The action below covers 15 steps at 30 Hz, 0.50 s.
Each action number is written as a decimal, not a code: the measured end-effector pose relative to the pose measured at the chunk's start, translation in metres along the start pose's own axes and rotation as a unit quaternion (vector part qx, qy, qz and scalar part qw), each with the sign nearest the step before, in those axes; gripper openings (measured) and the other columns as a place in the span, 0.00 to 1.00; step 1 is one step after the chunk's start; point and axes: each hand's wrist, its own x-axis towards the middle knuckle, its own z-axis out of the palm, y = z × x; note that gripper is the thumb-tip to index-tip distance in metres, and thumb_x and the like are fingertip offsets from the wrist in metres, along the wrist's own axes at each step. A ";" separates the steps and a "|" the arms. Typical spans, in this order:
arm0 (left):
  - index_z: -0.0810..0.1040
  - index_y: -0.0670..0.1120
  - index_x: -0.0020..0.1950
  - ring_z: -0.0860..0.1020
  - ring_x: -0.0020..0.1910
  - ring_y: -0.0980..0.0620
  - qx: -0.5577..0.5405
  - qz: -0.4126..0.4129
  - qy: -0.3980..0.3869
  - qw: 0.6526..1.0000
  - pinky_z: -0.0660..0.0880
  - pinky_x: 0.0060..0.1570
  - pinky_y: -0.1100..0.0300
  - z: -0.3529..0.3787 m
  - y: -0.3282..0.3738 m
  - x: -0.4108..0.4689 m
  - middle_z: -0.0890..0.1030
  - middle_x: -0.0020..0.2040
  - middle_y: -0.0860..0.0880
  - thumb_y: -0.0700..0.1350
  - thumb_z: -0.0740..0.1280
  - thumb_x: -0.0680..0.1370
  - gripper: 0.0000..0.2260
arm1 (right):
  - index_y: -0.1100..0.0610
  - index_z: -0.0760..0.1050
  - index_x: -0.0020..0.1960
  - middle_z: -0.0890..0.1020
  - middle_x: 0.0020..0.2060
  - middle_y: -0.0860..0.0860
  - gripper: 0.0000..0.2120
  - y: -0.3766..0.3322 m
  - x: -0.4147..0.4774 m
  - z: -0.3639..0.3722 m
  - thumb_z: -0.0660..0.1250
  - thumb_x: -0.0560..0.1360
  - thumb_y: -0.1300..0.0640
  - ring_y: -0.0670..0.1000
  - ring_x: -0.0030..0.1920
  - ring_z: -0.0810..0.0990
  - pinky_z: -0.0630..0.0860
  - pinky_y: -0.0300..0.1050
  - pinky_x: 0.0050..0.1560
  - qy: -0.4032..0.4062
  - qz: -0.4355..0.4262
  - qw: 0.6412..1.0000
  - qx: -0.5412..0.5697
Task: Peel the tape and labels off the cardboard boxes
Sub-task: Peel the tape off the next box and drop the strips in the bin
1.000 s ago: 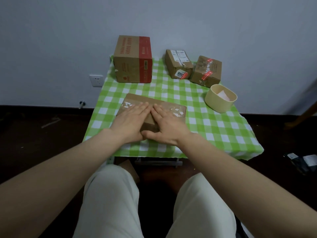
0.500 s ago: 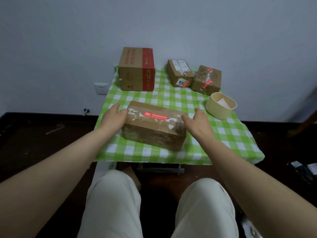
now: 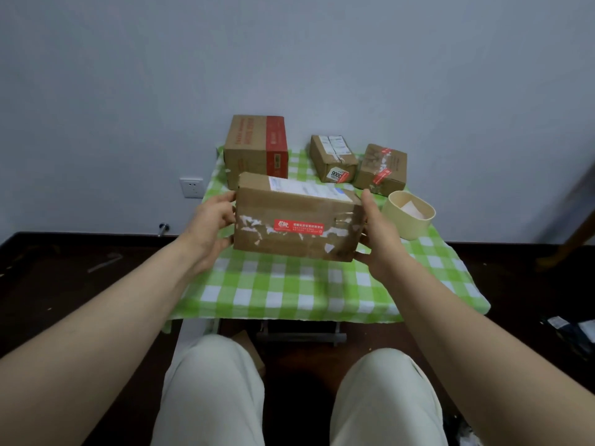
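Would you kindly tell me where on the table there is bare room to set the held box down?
The near strip of the checked cloth, below the held box and to both front corners, is bare. The back is crowded: the red-banded box, the labelled small box, the red-taped small box and the cream tub at right.

Both end faces of the held box (image 3: 294, 226) are covered by my left hand (image 3: 214, 220) and right hand (image 3: 375, 233). Print on its red label (image 3: 298, 227) and top label (image 3: 309, 189): too small to read. Tall box (image 3: 254, 146) behind: lower front partly hidden by it.
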 end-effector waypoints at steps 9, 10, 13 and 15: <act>0.76 0.44 0.60 0.77 0.49 0.49 -0.050 -0.083 0.008 0.995 0.74 0.54 0.56 -0.007 -0.006 0.001 0.79 0.53 0.43 0.51 0.71 0.71 0.21 | 0.55 0.78 0.52 0.81 0.45 0.51 0.08 0.018 0.008 -0.015 0.68 0.73 0.58 0.49 0.48 0.76 0.74 0.42 0.47 -0.074 -0.025 0.992 0.099; 0.75 0.42 0.60 0.77 0.48 0.50 -0.053 -0.081 -0.012 0.995 0.74 0.52 0.58 -0.008 -0.006 0.000 0.79 0.51 0.44 0.46 0.72 0.69 0.20 | 0.57 0.77 0.57 0.80 0.46 0.51 0.12 0.019 0.010 -0.018 0.67 0.73 0.61 0.48 0.48 0.76 0.74 0.42 0.47 -0.084 -0.032 0.991 0.104; 0.69 0.40 0.65 0.76 0.54 0.50 0.015 -0.059 -0.090 0.994 0.74 0.46 0.61 -0.017 -0.011 -0.002 0.79 0.54 0.47 0.38 0.70 0.61 0.32 | 0.58 0.71 0.65 0.81 0.54 0.53 0.25 0.023 0.015 -0.025 0.61 0.70 0.75 0.50 0.52 0.79 0.74 0.41 0.52 -0.107 -0.079 0.990 0.045; 0.61 0.46 0.73 0.75 0.60 0.51 0.093 -0.045 -0.125 0.987 0.75 0.45 0.61 -0.019 -0.015 -0.005 0.76 0.60 0.51 0.32 0.70 0.60 0.42 | 0.60 0.73 0.64 0.82 0.54 0.55 0.32 0.025 0.014 -0.026 0.57 0.65 0.80 0.54 0.55 0.79 0.76 0.43 0.49 -0.122 -0.104 0.987 -0.004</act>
